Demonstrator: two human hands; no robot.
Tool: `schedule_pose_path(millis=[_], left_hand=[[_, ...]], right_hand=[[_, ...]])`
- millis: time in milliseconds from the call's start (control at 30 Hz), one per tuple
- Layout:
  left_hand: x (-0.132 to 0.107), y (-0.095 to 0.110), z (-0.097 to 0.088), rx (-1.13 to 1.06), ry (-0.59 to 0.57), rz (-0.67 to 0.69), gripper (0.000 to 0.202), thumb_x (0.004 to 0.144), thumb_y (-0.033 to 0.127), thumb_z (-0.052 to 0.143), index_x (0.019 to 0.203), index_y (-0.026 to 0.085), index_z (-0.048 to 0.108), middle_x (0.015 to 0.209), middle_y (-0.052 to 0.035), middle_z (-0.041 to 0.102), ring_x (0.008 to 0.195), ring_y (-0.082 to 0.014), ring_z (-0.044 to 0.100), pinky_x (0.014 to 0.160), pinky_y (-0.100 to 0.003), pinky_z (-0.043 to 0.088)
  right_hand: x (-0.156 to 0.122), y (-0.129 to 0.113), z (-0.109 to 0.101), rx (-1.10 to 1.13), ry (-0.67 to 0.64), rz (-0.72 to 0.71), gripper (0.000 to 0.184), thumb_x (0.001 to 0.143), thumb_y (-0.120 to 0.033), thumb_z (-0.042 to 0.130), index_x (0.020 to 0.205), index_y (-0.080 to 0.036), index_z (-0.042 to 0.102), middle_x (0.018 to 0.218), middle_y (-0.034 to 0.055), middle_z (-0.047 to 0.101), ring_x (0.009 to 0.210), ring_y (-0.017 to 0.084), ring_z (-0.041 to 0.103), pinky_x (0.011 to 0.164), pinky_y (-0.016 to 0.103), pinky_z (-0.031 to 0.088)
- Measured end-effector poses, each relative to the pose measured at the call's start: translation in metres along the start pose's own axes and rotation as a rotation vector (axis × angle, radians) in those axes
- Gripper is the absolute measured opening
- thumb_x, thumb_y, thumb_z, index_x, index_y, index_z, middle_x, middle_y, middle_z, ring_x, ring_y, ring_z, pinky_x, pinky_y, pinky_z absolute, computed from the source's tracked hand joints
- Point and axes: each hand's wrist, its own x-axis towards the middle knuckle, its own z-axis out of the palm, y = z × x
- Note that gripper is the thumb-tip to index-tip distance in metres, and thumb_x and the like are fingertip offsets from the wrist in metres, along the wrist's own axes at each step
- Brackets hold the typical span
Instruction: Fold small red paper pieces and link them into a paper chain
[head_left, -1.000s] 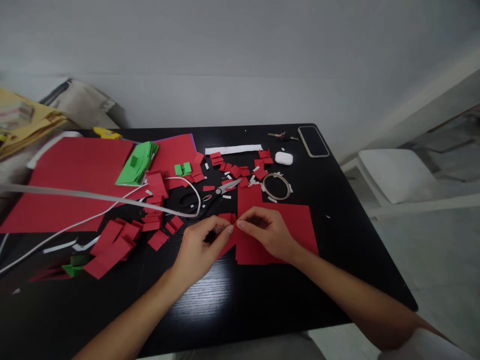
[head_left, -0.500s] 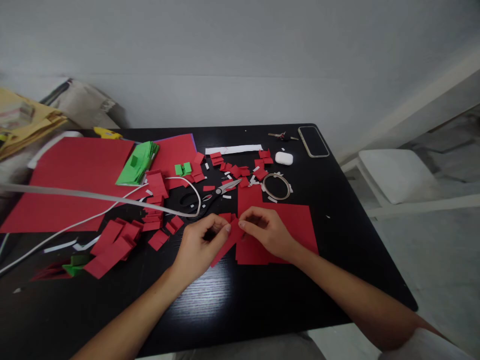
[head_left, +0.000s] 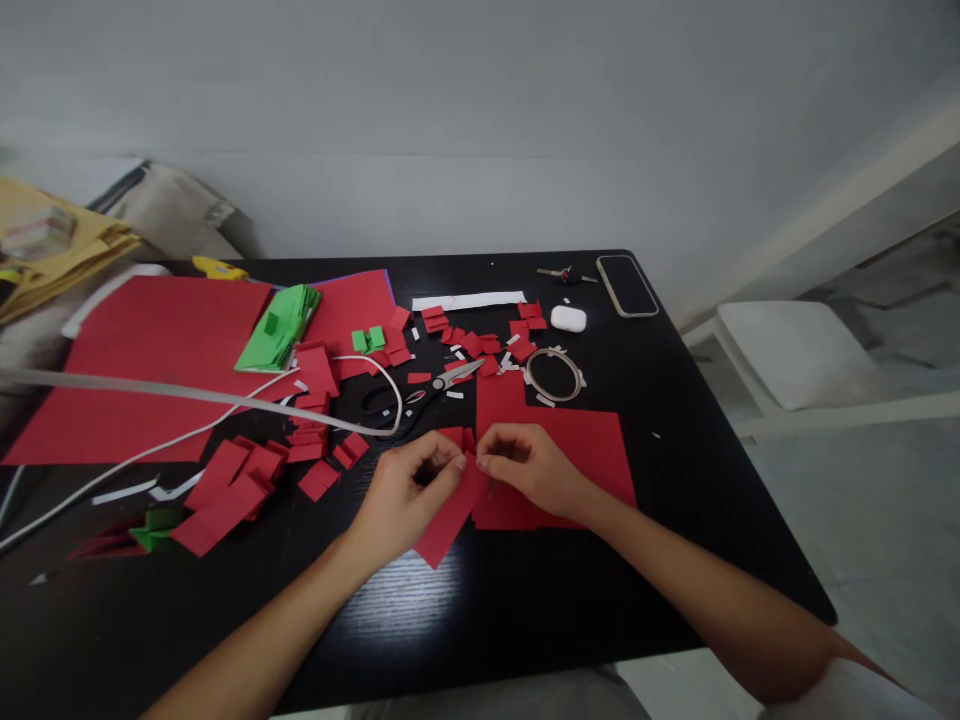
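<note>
My left hand (head_left: 411, 488) and my right hand (head_left: 534, 466) come close together over the front middle of the table. Each pinches an upper edge of a small red paper piece (head_left: 448, 520), which hangs tilted with one corner pointing down toward me. Beneath and to the right lie larger red paper sheets (head_left: 589, 455), partly covered by my right hand. Just beyond my hands rest black-handled scissors (head_left: 457, 373) with the blades pointing right. A ring of tape (head_left: 553, 374) lies behind my right hand.
Folded red pieces (head_left: 232, 490) and a green paper stack (head_left: 279, 328) lie left, crossed by a white cable (head_left: 225, 387). Toward the back are a white strip (head_left: 469, 300), a white earbud case (head_left: 568, 318), keys (head_left: 566, 274) and a phone (head_left: 627, 285). A white stool (head_left: 776, 350) stands right.
The red paper piece between my hands has tilted, its lower corner now hanging further toward me. Both hands have dropped very slightly and keep their pinch.
</note>
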Motion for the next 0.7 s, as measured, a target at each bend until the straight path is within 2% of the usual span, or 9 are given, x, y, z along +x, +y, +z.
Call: schedule_pose_path(millis=[133,367,567,700], left_hand=[[0.000,0.002,0.000,-0.054,0.018,-0.022,0.028,0.094,0.039,0.062,0.079,0.016,0.066,0.066,0.0027,0.054,0.062,-0.0119,0.048,0.061,-0.024,0.041],[0.003,0.003,-0.007,-0.098,0.065,-0.053,0.026,0.090,0.039,0.067,0.077,0.016,0.068,0.064,0.0024,0.055,0.060,-0.0119,0.048,0.058,-0.024,0.040],[0.005,0.002,-0.011,-0.239,0.051,-0.156,0.030,0.089,0.045,0.068,0.078,0.018,0.067,0.065,0.0008,0.061,0.058,-0.0139,0.053,0.055,-0.025,0.042],[0.004,0.003,-0.008,-0.262,0.034,-0.167,0.033,0.088,0.048,0.071,0.077,0.017,0.068,0.065,0.0011,0.061,0.058,-0.0132,0.053,0.055,-0.025,0.042]], right_hand=[[0.001,-0.001,-0.002,0.077,-0.046,0.058,0.008,0.078,-0.024,0.067,0.074,-0.018,0.064,0.066,-0.0020,0.063,0.060,0.014,0.060,0.061,0.027,0.048],[0.002,-0.002,-0.006,0.148,-0.087,0.082,0.005,0.073,-0.018,0.065,0.069,-0.018,0.062,0.057,-0.0046,0.060,0.052,0.011,0.057,0.055,0.023,0.046],[0.001,-0.001,-0.007,0.233,-0.051,0.085,0.013,0.081,-0.027,0.069,0.074,-0.018,0.064,0.060,-0.0016,0.066,0.052,0.013,0.062,0.053,0.025,0.052],[0.001,-0.002,-0.006,0.244,-0.090,0.088,0.019,0.086,-0.033,0.071,0.079,-0.016,0.067,0.064,0.0001,0.069,0.053,0.013,0.065,0.054,0.024,0.054]])
